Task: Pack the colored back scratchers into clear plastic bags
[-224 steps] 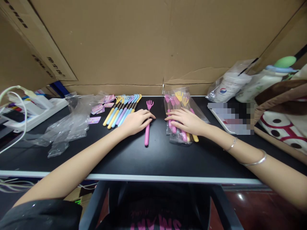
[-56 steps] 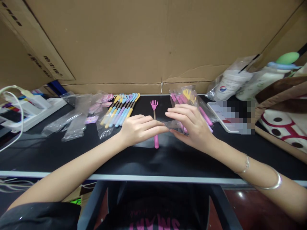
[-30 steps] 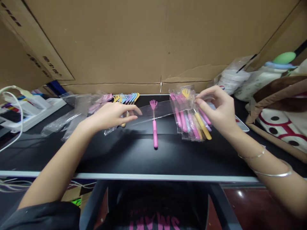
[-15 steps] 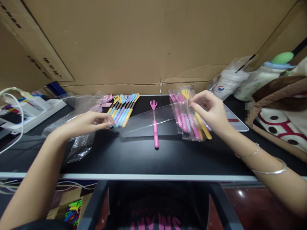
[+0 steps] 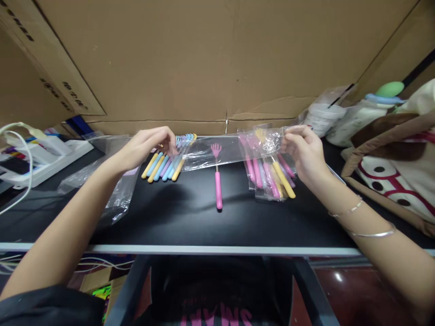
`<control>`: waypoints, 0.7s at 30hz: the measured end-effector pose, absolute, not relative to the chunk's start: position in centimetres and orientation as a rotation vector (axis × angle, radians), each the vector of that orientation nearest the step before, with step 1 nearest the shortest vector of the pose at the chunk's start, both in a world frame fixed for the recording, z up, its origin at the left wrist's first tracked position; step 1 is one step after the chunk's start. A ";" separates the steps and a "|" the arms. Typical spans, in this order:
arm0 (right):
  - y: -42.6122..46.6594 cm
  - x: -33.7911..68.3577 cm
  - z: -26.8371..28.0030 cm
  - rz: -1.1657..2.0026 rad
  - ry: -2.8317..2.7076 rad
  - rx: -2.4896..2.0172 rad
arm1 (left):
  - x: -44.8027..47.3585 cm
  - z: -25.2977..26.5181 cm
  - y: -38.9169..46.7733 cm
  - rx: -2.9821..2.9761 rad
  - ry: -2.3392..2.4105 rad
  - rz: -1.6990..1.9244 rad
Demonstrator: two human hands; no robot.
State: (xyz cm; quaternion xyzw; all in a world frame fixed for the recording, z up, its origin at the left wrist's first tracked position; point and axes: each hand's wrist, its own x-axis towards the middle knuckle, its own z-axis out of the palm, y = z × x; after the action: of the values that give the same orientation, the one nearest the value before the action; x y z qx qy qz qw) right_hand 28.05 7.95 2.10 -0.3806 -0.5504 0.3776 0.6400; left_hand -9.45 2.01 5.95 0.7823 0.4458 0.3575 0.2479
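Note:
A long clear plastic bag (image 5: pixel 234 151) is stretched level above the black desk, between my two hands. My left hand (image 5: pixel 151 145) pinches its left end, and my right hand (image 5: pixel 302 147) grips its crumpled right end. Behind and below the bag lies a pink back scratcher (image 5: pixel 218 190), its hand-shaped head seen through the film. Below my left hand sits a row of loose back scratchers (image 5: pixel 165 167) with yellow, blue and purple handles. Near my right hand is a pile of bagged back scratchers (image 5: pixel 268 176), mostly pink, with a yellow one on top.
More clear bags (image 5: pixel 117 199) lie left of the row. A white power strip (image 5: pixel 50 163) with cables is at far left. A plastic cup (image 5: pixel 321 118), a bottle (image 5: pixel 367 113) and a cloth bag (image 5: pixel 394 176) stand at right. Cardboard (image 5: pixel 204 63) walls the back.
My left hand has risen and moved right, lifting the bag's left end. The bag now hangs higher and nearly level. My right hand has shifted slightly right.

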 end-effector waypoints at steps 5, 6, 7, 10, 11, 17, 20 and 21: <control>8.4 27.6 1.1 0.865 -1.233 -0.934 | -8.0 6.0 3.7 2.075 1.214 1.128; 8.5 27.5 0.9 0.857 -1.246 -0.945 | -7.7 5.8 3.7 2.107 1.236 1.071; 8.6 27.5 0.6 0.848 -1.269 -0.953 | -7.3 5.4 3.7 2.148 1.261 1.006; 8.5 27.3 0.2 0.838 -1.363 -0.942 | -6.4 3.7 3.3 2.308 1.368 0.836; 8.4 27.2 0.2 0.840 -1.391 -0.929 | -6.2 3.1 3.2 2.354 1.388 0.772; 7.4 26.7 0.5 0.823 -1.524 -0.905 | -5.8 0.6 3.3 2.548 1.434 0.648; 6.9 26.4 0.8 0.808 -1.562 -0.895 | -5.8 0.4 3.3 2.576 1.450 0.650; 6.8 26.3 0.8 0.808 -1.573 -0.893 | -5.7 0.4 3.3 2.577 1.454 0.647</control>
State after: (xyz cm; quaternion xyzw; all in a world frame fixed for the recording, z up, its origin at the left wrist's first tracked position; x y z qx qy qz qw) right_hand 26.30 6.75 0.81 -0.3771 -0.6641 0.3409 0.5483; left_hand -5.71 3.27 0.44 0.8494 0.4794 0.2134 0.0563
